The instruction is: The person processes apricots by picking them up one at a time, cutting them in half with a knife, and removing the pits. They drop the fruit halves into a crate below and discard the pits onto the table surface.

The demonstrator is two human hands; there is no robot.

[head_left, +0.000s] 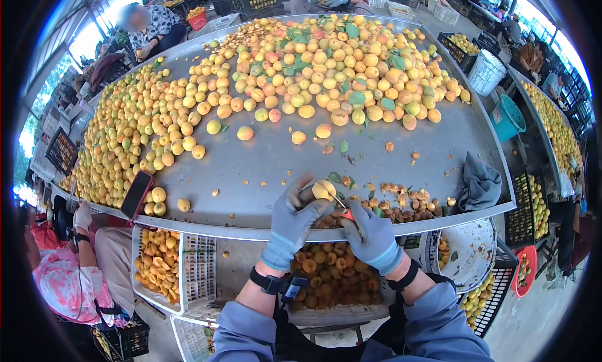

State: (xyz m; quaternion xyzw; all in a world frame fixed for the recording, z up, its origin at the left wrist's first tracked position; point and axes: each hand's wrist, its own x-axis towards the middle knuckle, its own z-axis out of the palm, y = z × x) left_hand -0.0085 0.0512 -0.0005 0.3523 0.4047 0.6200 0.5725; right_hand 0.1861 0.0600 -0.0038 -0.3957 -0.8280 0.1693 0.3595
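Gloved in grey, my left hand grips a yellow apricot between thumb and fingers, over the front edge of the metal table. My right hand, in the same kind of glove, is closed around the red handle of a small knife. Its thin blade points up to the left and meets the apricot's lower right side. Brown apricot pits lie in a heap just beyond my right hand. Below both hands, a crate of halved apricots stands at my lap.
Whole apricots with leaves pile across the table's far half and left side. A phone leans at the front left, and a dark cloth lies at the right corner. A white crate of apricot halves stands lower left. Other people sit around the table.
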